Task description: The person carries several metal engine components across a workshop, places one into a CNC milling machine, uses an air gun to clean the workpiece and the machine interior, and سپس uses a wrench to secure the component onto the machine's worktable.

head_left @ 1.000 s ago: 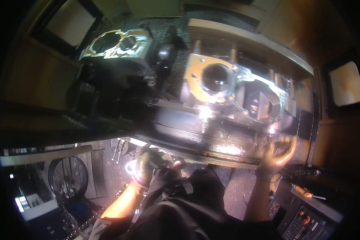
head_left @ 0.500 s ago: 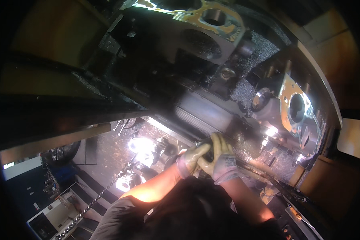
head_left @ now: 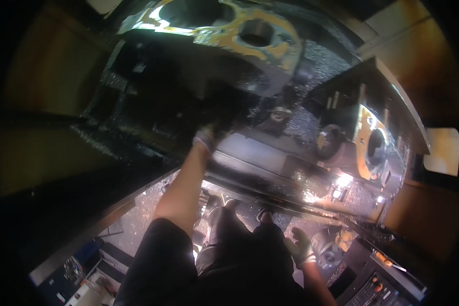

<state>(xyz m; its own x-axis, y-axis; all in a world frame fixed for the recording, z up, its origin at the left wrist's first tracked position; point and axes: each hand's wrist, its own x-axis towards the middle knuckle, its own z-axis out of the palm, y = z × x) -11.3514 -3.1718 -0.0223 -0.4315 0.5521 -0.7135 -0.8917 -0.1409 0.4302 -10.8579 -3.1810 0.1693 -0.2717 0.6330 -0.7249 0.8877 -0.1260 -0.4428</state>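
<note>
My left arm stretches forward into the machine. Its gloved left hand [head_left: 208,136] is at the dark area beside a pale metal way cover [head_left: 255,153], below a large cast metal part [head_left: 278,51] with an orange-and-silver face and round bores. Shadow and blur hide its fingers, so what it touches or holds is not visible. Low by my right thigh, my gloved right hand [head_left: 302,247] is open, fingers apart and holding nothing. A second cast part [head_left: 364,137] with a bored orange face is mounted at the right inside the machine.
Metal chips [head_left: 324,64] lie heaped behind the fixture. The machine's front sill [head_left: 270,196] runs between my legs and the interior. At lower right stands a control panel [head_left: 375,290] with buttons, and an orange-handled tool [head_left: 382,259] lies above it.
My hands were together near the sill around a dark object. They have parted: the left has reached forward into the machine, and the right has dropped back to the right. The view has shifted slightly.
</note>
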